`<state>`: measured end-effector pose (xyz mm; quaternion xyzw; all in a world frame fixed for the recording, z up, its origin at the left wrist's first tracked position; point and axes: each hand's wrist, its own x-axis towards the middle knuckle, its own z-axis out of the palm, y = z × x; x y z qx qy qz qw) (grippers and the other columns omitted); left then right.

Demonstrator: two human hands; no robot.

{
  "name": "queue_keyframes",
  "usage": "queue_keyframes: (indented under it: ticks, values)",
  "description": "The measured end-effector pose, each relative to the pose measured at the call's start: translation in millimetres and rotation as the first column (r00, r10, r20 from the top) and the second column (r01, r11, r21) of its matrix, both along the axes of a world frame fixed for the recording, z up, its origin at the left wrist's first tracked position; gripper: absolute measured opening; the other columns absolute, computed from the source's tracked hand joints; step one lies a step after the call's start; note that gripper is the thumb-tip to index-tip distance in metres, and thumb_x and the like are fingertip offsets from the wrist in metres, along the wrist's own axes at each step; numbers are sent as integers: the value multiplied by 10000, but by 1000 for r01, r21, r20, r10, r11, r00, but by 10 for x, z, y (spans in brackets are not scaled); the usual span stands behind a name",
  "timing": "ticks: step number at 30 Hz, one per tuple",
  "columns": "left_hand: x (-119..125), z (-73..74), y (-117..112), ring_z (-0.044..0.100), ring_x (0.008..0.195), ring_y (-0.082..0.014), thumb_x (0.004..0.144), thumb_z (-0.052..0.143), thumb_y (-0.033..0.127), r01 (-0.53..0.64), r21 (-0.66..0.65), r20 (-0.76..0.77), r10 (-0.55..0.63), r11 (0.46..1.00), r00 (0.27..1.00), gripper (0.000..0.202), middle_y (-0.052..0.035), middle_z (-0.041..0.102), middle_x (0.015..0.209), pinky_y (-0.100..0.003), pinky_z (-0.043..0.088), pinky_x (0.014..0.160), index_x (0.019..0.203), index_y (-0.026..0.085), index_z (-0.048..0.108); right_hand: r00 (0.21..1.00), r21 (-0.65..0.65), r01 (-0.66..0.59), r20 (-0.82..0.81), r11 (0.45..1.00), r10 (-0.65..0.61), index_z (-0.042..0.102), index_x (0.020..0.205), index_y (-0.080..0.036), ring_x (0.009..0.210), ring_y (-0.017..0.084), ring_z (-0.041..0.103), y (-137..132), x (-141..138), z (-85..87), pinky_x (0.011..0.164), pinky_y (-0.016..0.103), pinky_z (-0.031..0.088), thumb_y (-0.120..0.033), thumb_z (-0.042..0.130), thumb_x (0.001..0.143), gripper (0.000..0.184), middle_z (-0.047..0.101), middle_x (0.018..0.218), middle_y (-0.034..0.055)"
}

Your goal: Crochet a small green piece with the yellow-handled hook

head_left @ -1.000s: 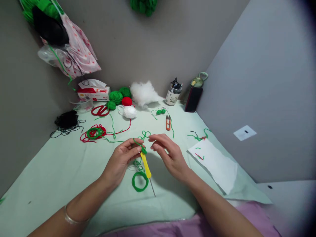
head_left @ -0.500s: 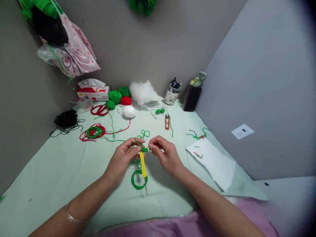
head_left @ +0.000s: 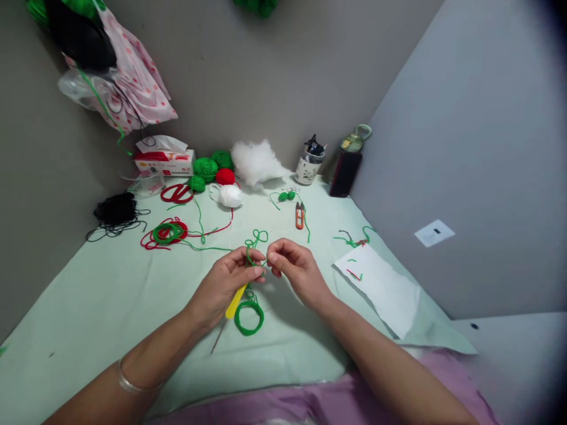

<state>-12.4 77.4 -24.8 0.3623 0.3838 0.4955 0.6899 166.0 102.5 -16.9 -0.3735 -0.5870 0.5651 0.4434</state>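
My left hand (head_left: 225,286) is closed around a small green crochet piece, mostly hidden by the fingers. From under it a crochet hook with a yellow handle (head_left: 235,301) sticks out, its thin metal shaft slanting down to the left. My right hand (head_left: 297,268) is beside it, thumb and forefinger pinched on a strand of green yarn (head_left: 264,263) that runs between both hands. Loops of the yarn lie just beyond the left fingertips, and a green yarn coil (head_left: 248,319) rests on the cloth below the hands.
Red scissors (head_left: 177,193), green yarn balls (head_left: 205,169), a white yarn ball (head_left: 231,196) and white stuffing (head_left: 257,163) lie at the back. Orange thread snips (head_left: 300,216) sit beyond my right hand. At right is white paper (head_left: 383,289) with yarn scraps; at left, black yarn (head_left: 116,209).
The crochet hook has swung so that its shaft points down-left instead of straight down. My left fingers have closed further over the green piece; my right hand stays pinched beside it.
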Motion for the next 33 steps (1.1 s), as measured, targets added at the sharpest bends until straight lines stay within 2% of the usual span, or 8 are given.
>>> queue_keyframes:
  ticks: [5, 11, 15, 17, 20, 24, 29, 33]
  values:
    - [-3, 61, -18, 692, 806, -139, 785, 911, 305, 30, -21, -6, -30, 999, 1000, 218, -9, 731, 913, -251, 568, 806, 931, 191, 796, 996, -7, 1, -84, 1000, -2, 656, 845, -204, 622, 105, 470, 16, 12, 6, 584, 257, 399, -509, 803, 885, 341, 548, 721, -40]
    - [18, 76, -31, 652, 678, -119, 771, 869, 288, 30, -6, -29, -30, 1000, 999, 200, 9, 694, 823, -238, 543, 682, 818, 184, 705, 975, -106, -162, -170, 981, 143, 634, 889, -206, 551, 80, 421, -19, 14, 14, 494, 231, 322, -497, 744, 940, 315, 631, 770, -19]
    - [31, 36, -35, 434, 464, -59, 733, 802, 197, 34, -7, -90, -34, 999, 995, 178, 59, 587, 664, -194, 356, 451, 742, 195, 624, 972, -125, -193, -158, 973, 173, 592, 847, -207, 568, 76, 428, -54, -20, 20, 512, 228, 323, -504, 775, 914, 356, 609, 779, -27]
    - [12, 38, -35, 339, 441, -50, 698, 785, 168, 44, -10, -113, -45, 999, 993, 196, 80, 530, 628, -189, 276, 411, 716, 203, 594, 970, -144, -206, -164, 968, 182, 584, 838, -206, 568, 74, 424, -68, -24, 22, 523, 229, 330, -508, 797, 895, 374, 587, 759, -39]
    - [-42, 63, -34, 320, 438, -55, 684, 782, 188, 85, -24, -127, -87, 996, 988, 190, 89, 483, 593, -192, 239, 407, 714, 209, 595, 963, -165, -228, -186, 960, 197, 581, 831, -208, 549, 70, 402, -71, -6, 12, 512, 233, 341, -519, 811, 881, 390, 587, 754, -41]
    - [-88, 63, -30, 337, 432, -55, 717, 796, 255, 145, -39, -110, -149, 989, 983, 198, 76, 507, 606, -205, 211, 425, 743, 205, 606, 942, -190, -276, -247, 942, 226, 575, 839, -215, 546, 72, 395, -44, 15, -18, 495, 228, 360, -513, 823, 875, 390, 600, 764, -39]
    - [-81, 45, -32, 355, 494, -53, 786, 810, 309, 144, -28, -71, -146, 989, 987, 232, 51, 564, 735, -204, 243, 466, 805, 202, 605, 952, -154, -233, -237, 960, 193, 601, 849, -205, 517, 61, 404, -4, 10, -23, 498, 224, 343, -504, 762, 935, 350, 620, 731, -41]
    - [-44, 76, -61, 335, 551, -69, 764, 859, 316, 134, 13, -80, -133, 991, 988, 302, 47, 553, 797, -203, 259, 479, 822, 211, 582, 954, -183, -224, -241, 957, 177, 546, 860, -220, 504, 55, 413, 1, 2, 8, 472, 217, 289, -519, 748, 937, 369, 704, 840, -8]
